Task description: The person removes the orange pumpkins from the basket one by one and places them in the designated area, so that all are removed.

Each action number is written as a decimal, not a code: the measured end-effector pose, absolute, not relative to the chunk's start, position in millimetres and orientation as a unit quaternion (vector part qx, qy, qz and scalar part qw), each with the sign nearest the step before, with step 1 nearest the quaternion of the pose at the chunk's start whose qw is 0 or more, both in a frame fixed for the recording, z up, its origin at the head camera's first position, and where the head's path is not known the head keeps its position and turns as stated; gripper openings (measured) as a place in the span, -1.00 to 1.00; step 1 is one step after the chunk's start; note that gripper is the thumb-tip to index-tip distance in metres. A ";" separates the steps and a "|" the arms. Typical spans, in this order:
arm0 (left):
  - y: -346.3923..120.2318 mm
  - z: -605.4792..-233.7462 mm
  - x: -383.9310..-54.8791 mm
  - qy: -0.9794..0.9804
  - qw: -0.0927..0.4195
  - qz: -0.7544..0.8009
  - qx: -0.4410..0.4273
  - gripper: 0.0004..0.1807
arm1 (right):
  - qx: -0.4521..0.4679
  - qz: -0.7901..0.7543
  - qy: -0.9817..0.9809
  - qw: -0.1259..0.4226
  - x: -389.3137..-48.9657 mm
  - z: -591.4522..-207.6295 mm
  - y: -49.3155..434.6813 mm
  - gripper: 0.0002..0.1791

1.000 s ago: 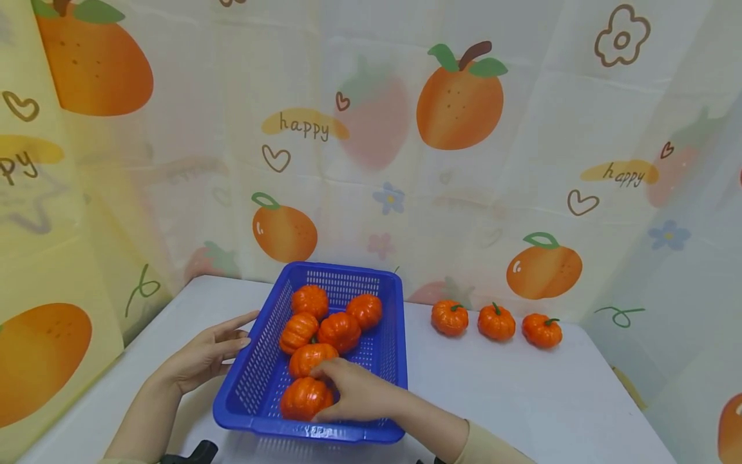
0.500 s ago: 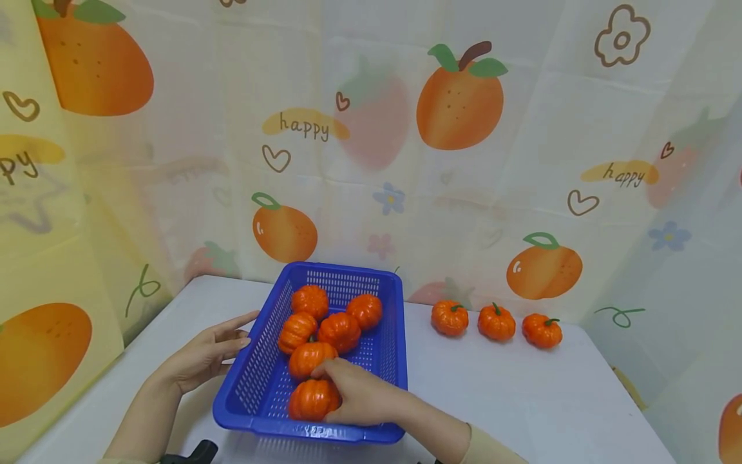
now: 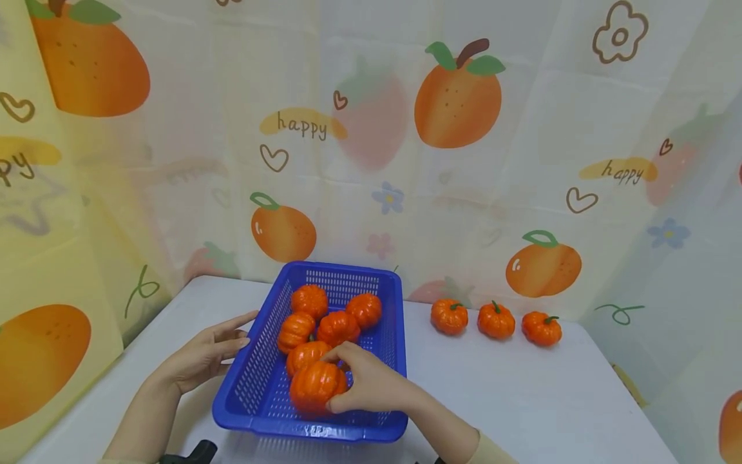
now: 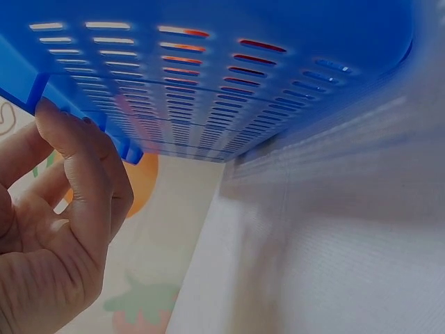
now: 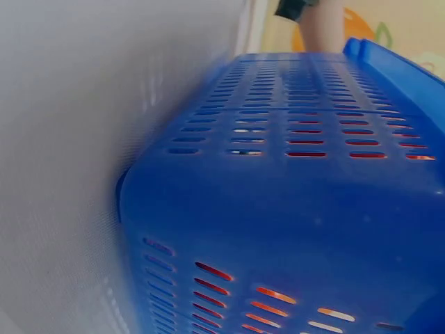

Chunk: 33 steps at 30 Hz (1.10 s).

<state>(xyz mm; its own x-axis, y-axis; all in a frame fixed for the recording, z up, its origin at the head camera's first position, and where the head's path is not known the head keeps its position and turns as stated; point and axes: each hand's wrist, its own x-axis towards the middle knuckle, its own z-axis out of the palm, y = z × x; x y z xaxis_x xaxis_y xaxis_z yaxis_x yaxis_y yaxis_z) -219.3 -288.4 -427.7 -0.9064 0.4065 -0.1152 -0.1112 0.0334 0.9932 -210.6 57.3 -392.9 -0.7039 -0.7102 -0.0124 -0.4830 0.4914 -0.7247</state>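
At the near edge of view, part of a black object (image 3: 199,451) shows beside the left forearm. Just beyond lies the near rim of a blue, rectangular plastic basket (image 3: 313,430) with slotted walls, standing on a white counter (image 3: 493,393). The right hand (image 3: 371,380) reaches in over the basket's right wall; its grip pinches a glossy, ribbed orange pumpkin (image 3: 315,386) between thumb and fingers, close inside the near wall. The left hand (image 3: 203,354) is outside the left wall, its grip loosely spread, fingers slightly bent, fingertips at the rim; the left wrist view shows them just below that edge.

Behind the held pumpkin, a second orange pumpkin (image 3: 305,356) sits close by. Farther in, another pumpkin (image 3: 295,333) lies near the left wall, with a fourth pumpkin (image 3: 338,328) beside it. Deepest are a fifth pumpkin (image 3: 364,310), toward the right, and a sixth pumpkin (image 3: 310,301), near the far wall. Slotted floor shows along the basket's right side.

Right of the basket, white counter surface stretches toward the right edge. Near its back edge stand three small green-stemmed orange pumpkins (image 3: 496,321) in a row, set apart. Behind hangs a pale, fruit-printed curtain (image 3: 452,174).
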 end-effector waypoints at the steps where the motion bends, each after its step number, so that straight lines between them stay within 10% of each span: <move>1: -288.5 -427.4 -219.5 0.695 0.188 0.686 0.105 -0.31 | -0.346 -0.377 0.845 0.156 -210.6 -392.3 58.8 -0.38; 24: -289.2 -427.0 -219.1 0.703 0.186 0.679 0.099 -0.33 | -0.234 -0.735 0.545 0.329 -222.4 -383.9 81.1 -0.46; 33: -289.7 -428.5 -220.2 0.694 0.189 0.686 0.110 -0.33 | -0.290 -0.770 0.478 0.307 -228.9 -380.9 95.1 -0.44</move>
<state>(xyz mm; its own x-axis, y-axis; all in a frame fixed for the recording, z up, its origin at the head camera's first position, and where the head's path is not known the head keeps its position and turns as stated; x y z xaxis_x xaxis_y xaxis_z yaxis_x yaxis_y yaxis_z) -220.2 -289.7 -428.5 -0.9041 0.4124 -0.1120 -0.1076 0.0341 0.9936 -228.9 95.1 -380.9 -0.6429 -0.7504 0.1537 0.1950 -0.3544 -0.9145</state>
